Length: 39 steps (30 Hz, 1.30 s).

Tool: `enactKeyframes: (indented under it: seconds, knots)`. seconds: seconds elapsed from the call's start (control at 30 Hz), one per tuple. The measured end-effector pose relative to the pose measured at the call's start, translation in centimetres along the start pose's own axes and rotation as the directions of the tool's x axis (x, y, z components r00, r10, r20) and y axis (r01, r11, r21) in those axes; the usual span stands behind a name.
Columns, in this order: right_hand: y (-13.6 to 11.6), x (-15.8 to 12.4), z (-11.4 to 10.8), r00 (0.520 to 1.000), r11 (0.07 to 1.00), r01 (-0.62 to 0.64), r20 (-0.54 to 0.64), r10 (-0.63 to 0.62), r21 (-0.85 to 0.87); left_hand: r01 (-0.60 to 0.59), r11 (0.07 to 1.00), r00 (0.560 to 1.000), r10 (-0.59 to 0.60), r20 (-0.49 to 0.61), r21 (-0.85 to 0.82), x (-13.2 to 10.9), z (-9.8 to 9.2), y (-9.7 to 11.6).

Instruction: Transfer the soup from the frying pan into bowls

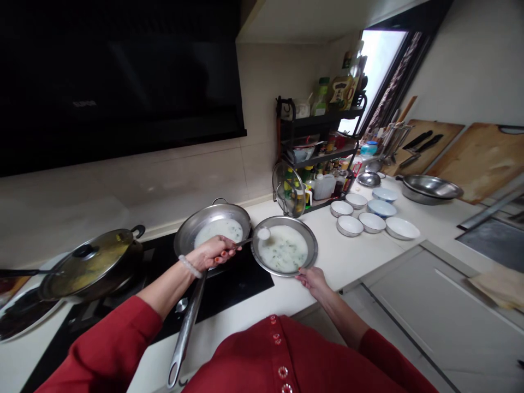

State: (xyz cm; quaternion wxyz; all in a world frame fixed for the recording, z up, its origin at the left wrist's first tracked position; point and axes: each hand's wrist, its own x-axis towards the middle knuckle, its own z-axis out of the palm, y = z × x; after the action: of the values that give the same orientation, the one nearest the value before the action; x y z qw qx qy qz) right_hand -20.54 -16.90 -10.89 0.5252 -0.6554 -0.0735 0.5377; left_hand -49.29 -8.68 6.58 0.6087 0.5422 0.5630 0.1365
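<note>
at the right edge of a black stove (233,289), the fingers of my left hand (216,254) curl tightly around the handle of a ladle (264,233), its scoop above the left side of a metal basin (313,245). whether the scoop touches the liquid, i cannot tell. my right hand (313,279) holds the basin's near rim, its fingers closed on the edge. cloudy white soup (284,251) flecked with green fills the basin, which sits just beside a steel pan (186,232) of similar soup, whose long handle (186,333) points toward me beneath my left hand. farther left, a pot (94,256) stands under a glass lid. to the right, on the white tabletop (331,262), seven bowls (371,222) cluster near a black rack (315,123) stacked with bottles, a second glass lid (289,188) upright before it. beyond, two cutting boards (481,164) lean against the wall.
</note>
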Motion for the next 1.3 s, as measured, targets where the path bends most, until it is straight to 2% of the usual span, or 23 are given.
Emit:
enactKeyframes:
  seconds: [0.03, 0.1, 0.23, 0.37, 0.47, 0.57, 0.63, 0.7, 0.77, 0.8, 0.9, 1.0, 1.07, 1.13, 1.2, 1.3]
  knots:
    - [0.0, 0.0, 0.0, 1.0, 1.0, 0.001, 0.0, -0.001, 0.001, -0.006, 0.997, 1.0, 0.004, 0.031, 0.072, 0.7, 0.8, -0.3]
    - [0.0, 0.1, 0.0, 1.0, 1.0, 0.003, -0.001, -0.003, 0.003, -0.061, 0.973, 0.998, 0.059, 0.015, 0.222, 1.9, 2.3, -1.0]
    - [0.0, 0.1, 0.1, 1.0, 1.0, 0.004, -0.005, -0.004, 0.003, -0.167, 0.906, 0.982, 0.189, -0.019, 0.39, 3.7, 4.7, -2.6]
    - [0.0, 0.0, 0.1, 1.0, 1.0, 0.007, -0.005, -0.006, 0.006, -0.315, 0.798, 0.924, 0.381, -0.026, 0.514, 3.7, 5.4, -3.9]
    - [0.0, 0.0, 0.0, 1.0, 1.0, 0.006, -0.002, -0.006, 0.008, -0.375, 0.748, 0.889, 0.457, -0.014, 0.547, 2.9, 5.0, -4.2]
    - [0.0, 0.1, 0.0, 1.0, 1.0, 0.001, -0.002, -0.001, 0.004, -0.407, 0.729, 0.874, 0.486, 0.003, 0.55, 1.5, 3.8, -3.7]
    - [0.0, 0.1, -0.1, 1.0, 1.0, -0.002, 0.0, 0.002, 0.003, -0.364, 0.806, 0.904, 0.427, -0.034, 0.466, 0.5, 2.5, -3.0]
    - [0.0, 0.1, -0.1, 1.0, 1.0, -0.003, 0.003, 0.003, 0.002, -0.252, 0.945, 0.953, 0.28, -0.118, 0.211, -0.6, 0.8, -2.5]
    - [0.0, 0.1, -0.1, 1.0, 1.0, -0.001, 0.006, 0.001, 0.002, -0.211, 0.977, 0.965, 0.202, -0.165, -0.039, -1.4, -1.2, -2.4]
    - [0.0, 0.1, -0.1, 1.0, 1.0, -0.001, 0.007, 0.0, 0.002, -0.203, 0.974, 0.963, 0.18, -0.199, -0.102, -1.7, -2.3, -2.6]
    - [0.0, 0.0, -0.1, 1.0, 1.0, 0.0, 0.01, 0.0, 0.002, -0.141, 0.988, 0.928, 0.112, -0.355, -0.056, -2.0, -5.5, -3.8]
    - [-0.1, 0.0, -0.1, 1.0, 1.0, 0.0, 0.011, 0.0, 0.0, 0.001, 0.982, 0.862, 0.094, -0.498, 0.188, -1.7, -8.1, -5.6]
    - [-0.1, 0.0, -0.1, 1.0, 1.0, 0.0, 0.007, 0.0, -0.002, 0.096, 0.935, 0.839, 0.109, -0.533, 0.342, -1.5, -9.1, -6.7]
    - [-0.1, 0.0, -0.1, 1.0, 1.0, -0.001, 0.001, 0.001, -0.004, 0.148, 0.902, 0.847, 0.096, -0.523, 0.406, -1.4, -9.5, -7.5]
    - [-0.1, 0.0, 0.0, 1.0, 1.0, -0.002, -0.002, 0.002, -0.007, 0.137, 0.926, 0.872, 0.056, -0.487, 0.353, -1.3, -9.5, -8.0]
    - [-0.1, 0.0, 0.0, 1.0, 1.0, -0.002, -0.002, 0.002, -0.013, 0.078, 0.993, 0.916, -0.034, -0.4, 0.094, -1.3, -9.2, -8.1]
